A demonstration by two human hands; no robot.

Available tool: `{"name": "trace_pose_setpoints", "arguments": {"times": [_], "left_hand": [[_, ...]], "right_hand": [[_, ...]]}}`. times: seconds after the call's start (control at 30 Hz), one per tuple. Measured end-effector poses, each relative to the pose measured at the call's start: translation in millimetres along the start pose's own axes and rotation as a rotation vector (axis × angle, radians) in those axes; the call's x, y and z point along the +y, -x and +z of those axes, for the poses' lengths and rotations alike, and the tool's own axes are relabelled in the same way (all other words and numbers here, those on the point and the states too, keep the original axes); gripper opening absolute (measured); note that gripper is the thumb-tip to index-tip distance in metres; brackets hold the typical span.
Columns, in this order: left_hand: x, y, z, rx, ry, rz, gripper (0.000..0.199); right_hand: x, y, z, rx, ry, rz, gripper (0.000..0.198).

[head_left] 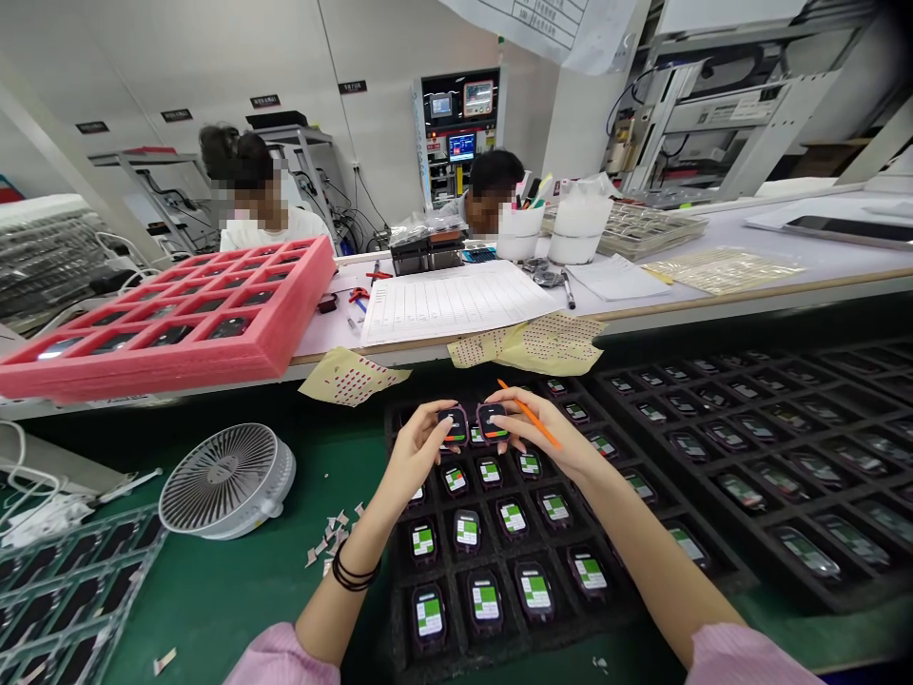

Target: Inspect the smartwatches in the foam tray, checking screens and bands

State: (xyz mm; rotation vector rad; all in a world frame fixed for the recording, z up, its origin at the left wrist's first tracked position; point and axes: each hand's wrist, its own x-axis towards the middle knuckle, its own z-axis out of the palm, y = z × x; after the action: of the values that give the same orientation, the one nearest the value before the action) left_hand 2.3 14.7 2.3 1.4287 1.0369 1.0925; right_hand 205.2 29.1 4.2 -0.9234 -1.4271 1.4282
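Two small smartwatch-like devices with lit screens are held side by side over a black foam tray [446, 656]. My left hand [417, 440] is closed on the left device [454, 428], its thumb on the screen. The right device [492, 420] sits between the thumb and fingers of my right hand [538, 428]. An orange stick-like tool [529, 415] also rests in my right hand, slanting across its back. Below, the tray's compartments hold several similar devices [486, 599] with green and white screens.
More black trays [742, 561] of devices lie to the right. At left are a grey fan [226, 476], loose small pieces [332, 538] and a clear tray [135, 571]. A pink foam tray [271, 357] overhangs the shelf, near paper sheets [456, 300]. Two people sit beyond.
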Motion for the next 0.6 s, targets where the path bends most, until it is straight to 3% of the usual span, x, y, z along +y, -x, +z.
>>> {"name": "trace_pose_setpoints", "arguments": {"times": [0.17, 0.33, 0.5, 0.6], "left_hand": [[-7.3, -1.8, -0.3, 0.015, 0.0, 0.033, 0.04], [2.4, 1.3, -2.2, -0.014, 0.023, -0.021, 0.041], [11.5, 3.3, -16.2, -0.265, 0.23, -0.125, 0.058], [10.6, 3.3, -24.1, -0.313, 0.415, -0.147, 0.066]], "right_hand": [[0.7, 0.8, -0.4, -0.006, -0.002, -0.017, 0.029], [-2.1, 3.1, 0.4, -0.016, -0.055, -0.002, 0.026], [-6.8, 5.0, -5.0, -0.108, -0.219, 0.083, 0.031], [-6.1, 4.3, -9.4, -0.171, -0.32, 0.11, 0.045]]}}
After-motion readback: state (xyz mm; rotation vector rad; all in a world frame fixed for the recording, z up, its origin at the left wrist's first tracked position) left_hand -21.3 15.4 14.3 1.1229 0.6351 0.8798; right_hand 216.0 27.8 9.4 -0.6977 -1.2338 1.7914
